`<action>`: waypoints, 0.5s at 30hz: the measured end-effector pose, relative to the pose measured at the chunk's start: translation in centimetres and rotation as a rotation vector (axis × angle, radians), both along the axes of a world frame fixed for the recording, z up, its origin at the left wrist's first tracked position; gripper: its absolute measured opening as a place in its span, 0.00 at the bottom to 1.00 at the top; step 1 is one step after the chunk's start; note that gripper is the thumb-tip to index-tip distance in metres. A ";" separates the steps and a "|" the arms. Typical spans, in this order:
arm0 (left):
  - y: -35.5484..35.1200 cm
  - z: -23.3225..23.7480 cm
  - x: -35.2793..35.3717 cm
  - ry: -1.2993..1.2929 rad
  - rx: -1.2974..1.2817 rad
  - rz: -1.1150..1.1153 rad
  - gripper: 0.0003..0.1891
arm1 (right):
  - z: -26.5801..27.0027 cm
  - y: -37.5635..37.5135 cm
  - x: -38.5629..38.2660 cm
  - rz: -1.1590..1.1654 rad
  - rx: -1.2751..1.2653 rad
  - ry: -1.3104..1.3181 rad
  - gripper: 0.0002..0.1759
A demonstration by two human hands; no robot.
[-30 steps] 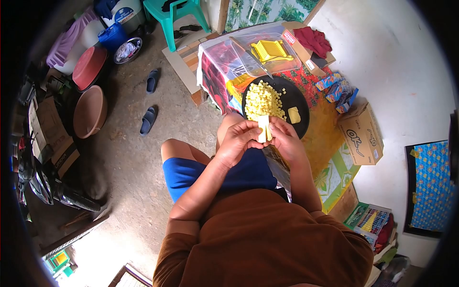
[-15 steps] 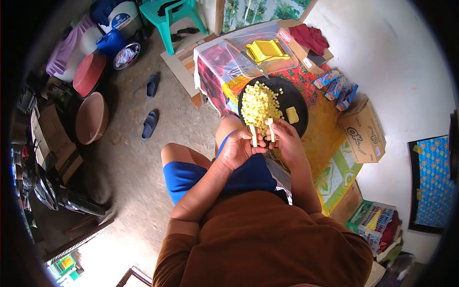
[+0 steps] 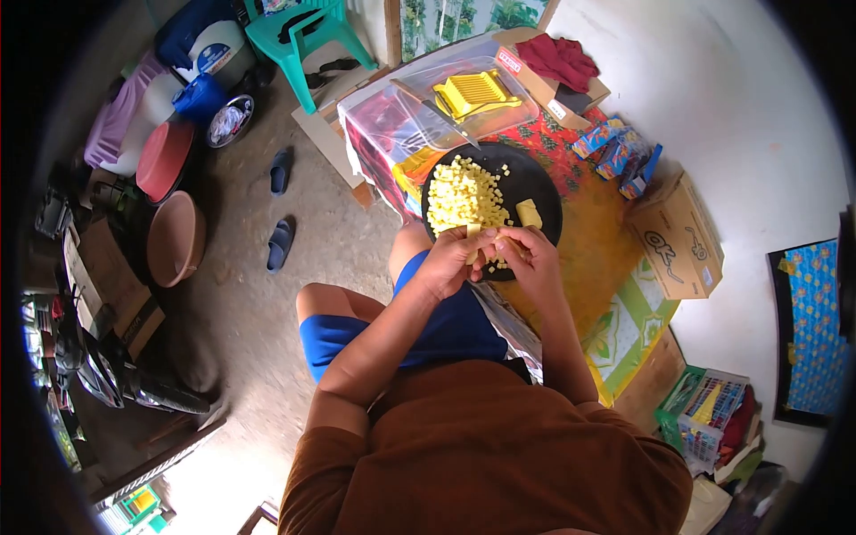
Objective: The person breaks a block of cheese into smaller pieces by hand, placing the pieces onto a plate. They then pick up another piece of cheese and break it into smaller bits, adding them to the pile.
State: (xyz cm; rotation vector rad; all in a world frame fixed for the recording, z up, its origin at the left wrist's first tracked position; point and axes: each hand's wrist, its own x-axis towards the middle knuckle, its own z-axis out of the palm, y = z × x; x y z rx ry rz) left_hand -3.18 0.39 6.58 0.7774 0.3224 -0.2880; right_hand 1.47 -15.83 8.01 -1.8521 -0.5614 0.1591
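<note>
My left hand [image 3: 448,262] is closed on a pale yellow stick [image 3: 473,239] that stands up between thumb and fingers. Close beside it, my right hand [image 3: 533,257] has its fingertips pinched on another pale stick, mostly hidden by the fingers. Both hands are over the near rim of a round black pan [image 3: 539,183]. A heap of small pale yellow cubes [image 3: 462,193] fills the pan's left side. To the right of the heap lies a larger yellow block [image 3: 529,214].
Behind the pan, a clear plastic lid or tray carries a yellow slotted slicer [image 3: 477,94], with a knife [image 3: 435,111] lying across it. A cardboard box [image 3: 675,239] stands at right by the wall. Slippers [image 3: 280,243] and basins [image 3: 176,239] are on the floor at left.
My hands have come closer together, and the right hand's stick has tipped from upright to mostly hidden. The camera view has shifted slightly.
</note>
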 end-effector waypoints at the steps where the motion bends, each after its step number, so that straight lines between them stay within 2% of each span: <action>1: -0.2 0.1 0.3 0.012 -0.001 -0.007 0.12 | -0.4 -0.4 0.3 -0.008 0.019 0.029 0.11; 4: -0.8 -0.3 1.1 0.054 0.011 0.004 0.11 | -0.9 -1.2 0.9 -0.045 0.106 0.254 0.12; 7: -1.2 -2.1 2.4 -0.029 0.257 0.000 0.12 | -3.7 -2.2 2.7 -0.095 0.186 0.530 0.14; 10: -1.1 -4.1 3.5 -0.041 0.490 -0.005 0.14 | -6.5 -3.2 3.9 -0.151 0.190 0.591 0.16; 15: -1.2 -5.7 4.6 -0.009 0.658 0.029 0.15 | -8.5 -3.5 4.6 -0.137 0.162 0.534 0.16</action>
